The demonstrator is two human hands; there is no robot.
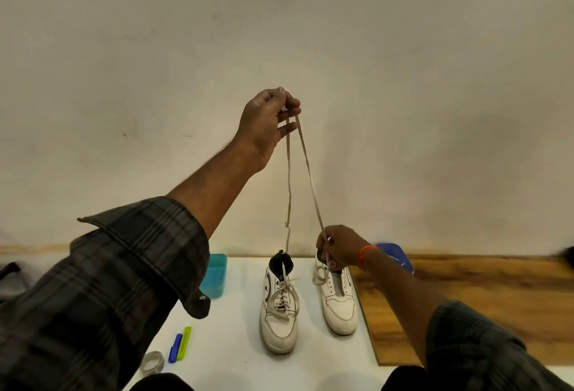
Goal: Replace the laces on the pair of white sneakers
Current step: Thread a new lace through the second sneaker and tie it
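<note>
A pale lace is held stretched in the middle of the frame. Its upper part is pinched between thumb and fingertips of the left hand, raised high against the wall; one strand hangs down from there with its free end above the left sneaker, and the other runs down to the right hand, where it is pinched low beside the right sneaker. More of the lace is looped over that sneaker's open throat, whose eyelets appear unlaced. The left sneaker stands just beside it, laced, toes toward the bottom of the frame; a small dark logo is seen on its side, but it cannot be read.

Both sneakers stand on a white worktop, the right one close to its right edge, beyond which a wooden surface lies. Open white surface is left in front of the toes. A teal box stands at centre left, and a blue-and-green marker and a tape roll lie at lower left. A blue object is partly hidden behind the right wrist.
</note>
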